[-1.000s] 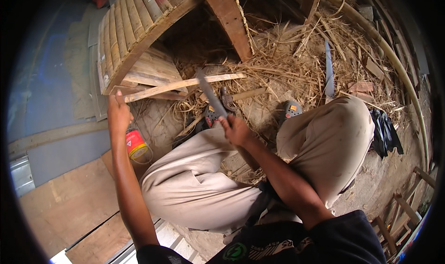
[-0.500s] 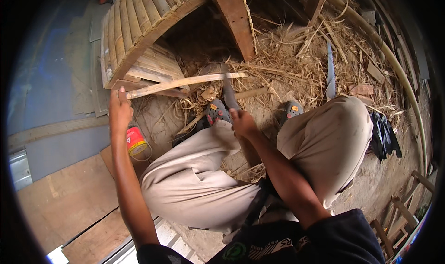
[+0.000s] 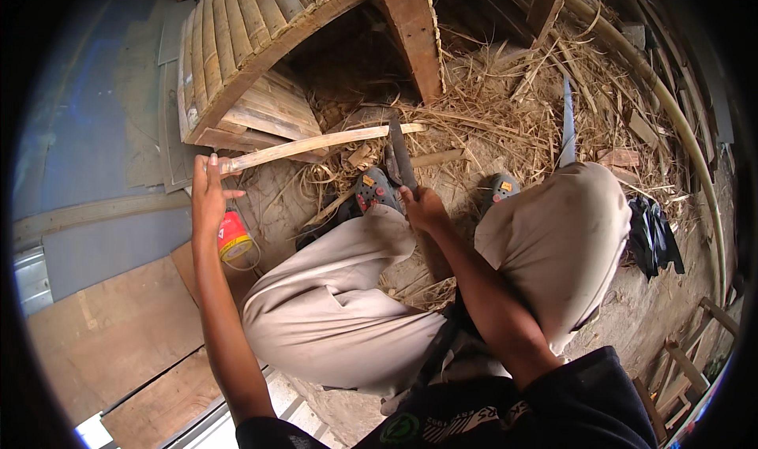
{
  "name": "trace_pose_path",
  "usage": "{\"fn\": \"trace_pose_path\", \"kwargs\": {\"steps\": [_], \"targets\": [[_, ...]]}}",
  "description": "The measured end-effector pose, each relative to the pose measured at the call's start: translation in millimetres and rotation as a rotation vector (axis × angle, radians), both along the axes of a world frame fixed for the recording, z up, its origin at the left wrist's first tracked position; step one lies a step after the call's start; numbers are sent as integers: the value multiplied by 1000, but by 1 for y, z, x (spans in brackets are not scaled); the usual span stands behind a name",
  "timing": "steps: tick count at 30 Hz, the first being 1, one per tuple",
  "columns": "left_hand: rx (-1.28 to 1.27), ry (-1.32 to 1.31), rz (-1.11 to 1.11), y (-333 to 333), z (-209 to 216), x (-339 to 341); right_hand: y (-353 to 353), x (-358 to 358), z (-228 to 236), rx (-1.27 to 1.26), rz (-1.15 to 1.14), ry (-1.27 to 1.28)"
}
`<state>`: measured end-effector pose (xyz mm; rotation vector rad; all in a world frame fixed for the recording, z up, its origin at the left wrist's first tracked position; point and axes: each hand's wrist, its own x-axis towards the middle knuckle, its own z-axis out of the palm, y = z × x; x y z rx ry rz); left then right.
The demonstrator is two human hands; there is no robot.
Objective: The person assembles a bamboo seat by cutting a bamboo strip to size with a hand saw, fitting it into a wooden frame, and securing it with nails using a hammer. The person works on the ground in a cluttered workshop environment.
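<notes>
My left hand (image 3: 209, 195) pinches the left end of a long, pale, slightly bowed bamboo strip (image 3: 316, 144), with some of its fingers stretched out. The strip reaches right, across the front of a curved bamboo-slat structure (image 3: 229, 39). My right hand (image 3: 426, 210) is wrapped round a large knife with a dark, broad blade (image 3: 402, 155). The blade points away from me and crosses the strip near its far right end; whether it touches the strip I cannot tell. Below my right hand, a brown wooden length in line with the blade is partly hidden by my forearm.
Shavings (image 3: 489, 110) litter the ground ahead, and a saw blade (image 3: 568, 121) stands among them. A red and yellow can (image 3: 234, 236) sits by my left forearm. A black plastic bag (image 3: 654, 236) lies beyond my right knee. Wooden boards (image 3: 118, 323) lie at the left.
The knife blade, blurred before, now shows sharply and has shifted slightly right along the strip. The fingers of my left hand have spread somewhat, with the strip still held.
</notes>
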<state>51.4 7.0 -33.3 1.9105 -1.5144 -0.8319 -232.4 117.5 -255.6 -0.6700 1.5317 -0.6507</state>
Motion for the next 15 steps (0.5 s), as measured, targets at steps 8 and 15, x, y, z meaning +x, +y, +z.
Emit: {"fn": "trace_pose_path", "kwargs": {"steps": [8, 15], "targets": [[-23, 39, -69, -3, -3, 4, -2, 0, 6, -122, 155, -75], [-118, 79, -218, -9, 4, -3, 9, -1, 7, -64, 97, -58]]}}
